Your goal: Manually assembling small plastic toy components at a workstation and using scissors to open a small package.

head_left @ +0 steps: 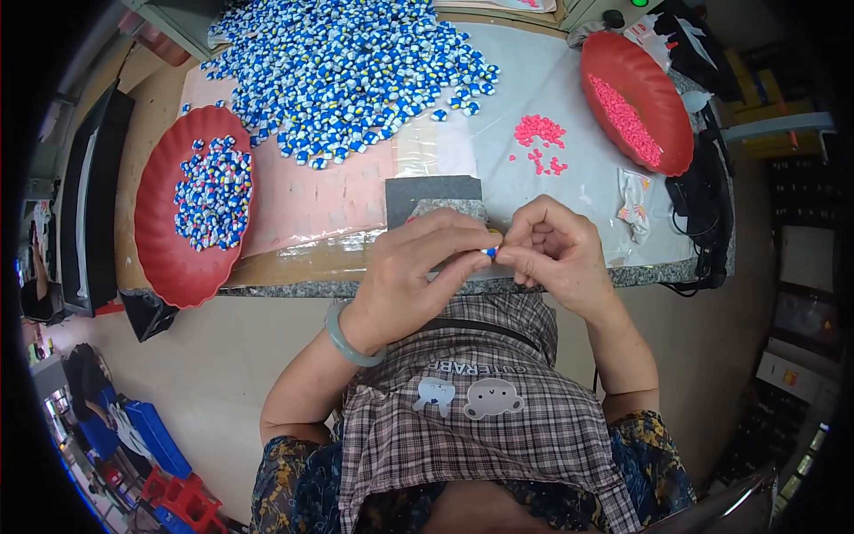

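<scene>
Near the table's front edge, my left hand (405, 267) pinches a small blue-and-white plastic piece (488, 253) between thumb and fingers. My right hand (565, 254) meets it there, thumb and index fingertip pressed together at the piece's right side; whatever lies between those fingertips is too small to make out. Beyond my hands is a dark grey pad (418, 191), partly covered. Loose pink bits (540, 131) lie on the table past my right hand. A big heap of blue-and-white pieces (356, 80) spreads over the far side.
At left, a red scalloped tray (165, 258) holds blue-and-white pieces with touches of pink. Another red tray (654, 89), far right, contains pink bits. A crumpled white wrapper (634, 205) and black cables (689, 222) are at the right edge. A long black bin (107, 160) stands left.
</scene>
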### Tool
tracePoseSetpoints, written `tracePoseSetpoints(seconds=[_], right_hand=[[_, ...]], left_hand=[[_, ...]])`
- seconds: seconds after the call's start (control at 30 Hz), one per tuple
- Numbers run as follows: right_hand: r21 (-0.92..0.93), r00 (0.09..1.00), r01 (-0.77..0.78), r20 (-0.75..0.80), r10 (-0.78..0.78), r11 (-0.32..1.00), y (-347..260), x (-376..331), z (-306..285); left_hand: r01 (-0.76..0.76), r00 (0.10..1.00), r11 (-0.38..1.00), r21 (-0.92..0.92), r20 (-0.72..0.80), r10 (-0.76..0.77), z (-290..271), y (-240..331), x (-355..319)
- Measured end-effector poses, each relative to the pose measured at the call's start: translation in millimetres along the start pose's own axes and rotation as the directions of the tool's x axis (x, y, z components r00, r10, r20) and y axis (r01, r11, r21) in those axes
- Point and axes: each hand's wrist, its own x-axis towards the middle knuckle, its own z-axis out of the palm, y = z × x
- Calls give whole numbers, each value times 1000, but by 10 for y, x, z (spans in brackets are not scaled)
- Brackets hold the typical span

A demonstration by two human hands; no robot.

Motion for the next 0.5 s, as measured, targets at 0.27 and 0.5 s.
tracePoseSetpoints(seconds=[0.27,0.5], right_hand=[[-732,896,159,-175,-408,663,175,407,-519],[-884,803,351,116,-584,307,247,693,-520]], left_hand=[[260,888,761,595,-457,54,-1084,-135,-183],[197,914,323,926,-292,281,-1356,-175,-56]])
